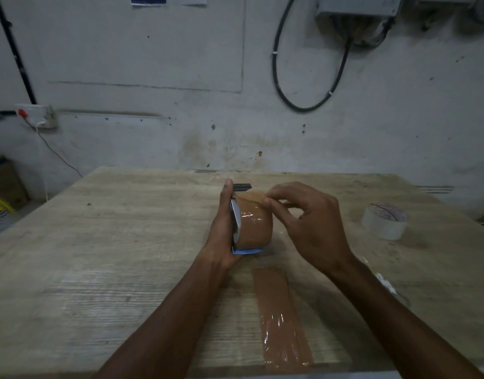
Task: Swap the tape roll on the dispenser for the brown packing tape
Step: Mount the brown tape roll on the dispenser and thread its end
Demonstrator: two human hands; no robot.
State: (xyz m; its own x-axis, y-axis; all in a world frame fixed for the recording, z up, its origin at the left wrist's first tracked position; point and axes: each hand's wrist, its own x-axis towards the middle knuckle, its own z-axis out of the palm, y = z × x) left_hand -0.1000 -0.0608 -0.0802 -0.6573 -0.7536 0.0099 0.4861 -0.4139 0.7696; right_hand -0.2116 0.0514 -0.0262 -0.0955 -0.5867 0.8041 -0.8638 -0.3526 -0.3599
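Note:
A roll of brown packing tape [256, 225] sits on a blue and metal tape dispenser [236, 214] above the middle of the wooden table [112, 242]. My left hand [223, 233] grips the dispenser from its left side, thumb up near the dark front blade [242, 186]. My right hand [309, 225] pinches the loose end of the brown tape [253, 197] at the top of the roll, between thumb and forefinger. A clear tape roll [385, 220] lies flat on the table to the right, apart from both hands.
A strip of brown tape [282, 318] is stuck on the table, running toward the near edge. A grey wall stands behind the table with a black cable loop [312, 105] and a socket [37, 114]. A cardboard box [4, 181] sits on the floor at left.

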